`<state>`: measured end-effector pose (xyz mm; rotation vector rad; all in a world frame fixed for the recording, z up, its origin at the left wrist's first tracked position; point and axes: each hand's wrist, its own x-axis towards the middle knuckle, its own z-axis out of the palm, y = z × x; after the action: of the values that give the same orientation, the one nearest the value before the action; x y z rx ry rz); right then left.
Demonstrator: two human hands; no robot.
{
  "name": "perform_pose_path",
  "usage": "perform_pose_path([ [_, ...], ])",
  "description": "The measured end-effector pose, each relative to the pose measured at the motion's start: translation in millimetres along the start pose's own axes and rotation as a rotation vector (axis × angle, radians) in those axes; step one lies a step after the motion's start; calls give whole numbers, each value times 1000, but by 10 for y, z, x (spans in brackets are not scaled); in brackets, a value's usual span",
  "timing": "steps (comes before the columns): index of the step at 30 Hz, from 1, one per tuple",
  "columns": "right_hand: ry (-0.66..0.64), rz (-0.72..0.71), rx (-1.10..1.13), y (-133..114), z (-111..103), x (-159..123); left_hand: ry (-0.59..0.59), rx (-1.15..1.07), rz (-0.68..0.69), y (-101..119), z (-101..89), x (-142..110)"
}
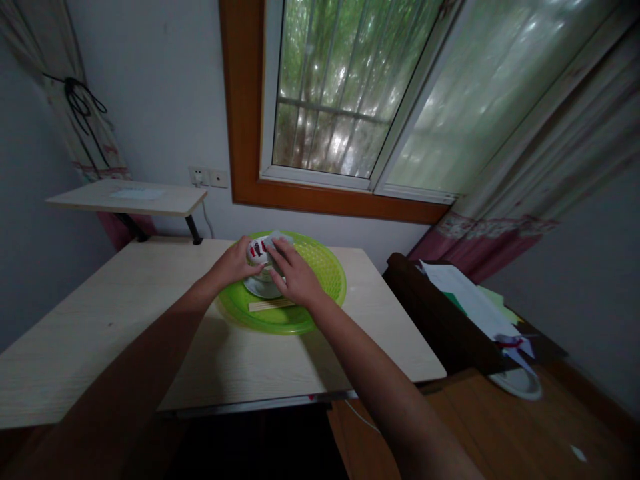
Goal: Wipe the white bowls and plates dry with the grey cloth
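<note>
My left hand point(233, 264) is closed round a small white bowl point(257, 251) with red and black marks, tilted over a round green plastic tray point(327, 280). My right hand point(296, 275) presses a pale grey cloth point(278, 239) against the bowl's right side; its fingers partly hide the cloth. Beneath the hands a white saucer point(260, 288) rests on the tray, with another pale dish on it that is mostly covered. Light wooden chopsticks point(267, 305) lie near the tray's front side.
The tray stands on a pale wooden table point(200, 360). A small raised shelf point(135, 197) is on its left, below wall sockets point(207, 177). Behind is a barred window point(340, 100). On the right, papers point(470, 300) lie on a dark piece of furniture.
</note>
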<state>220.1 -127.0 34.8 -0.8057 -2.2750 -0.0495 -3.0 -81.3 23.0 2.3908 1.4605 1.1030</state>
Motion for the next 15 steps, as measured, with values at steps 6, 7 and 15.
perform_pose_path([
  [6, -84, -107, -32, -67, -15, 31, -46, -8, 22, 72, -34, -2],
  [7, -80, -106, -37, -70, -13, 33, -44, -10, 25, 71, -33, -1],
  [15, 53, 38, -75, 28, 40, 23, -17, 26, 44, 7, 18, 13],
])
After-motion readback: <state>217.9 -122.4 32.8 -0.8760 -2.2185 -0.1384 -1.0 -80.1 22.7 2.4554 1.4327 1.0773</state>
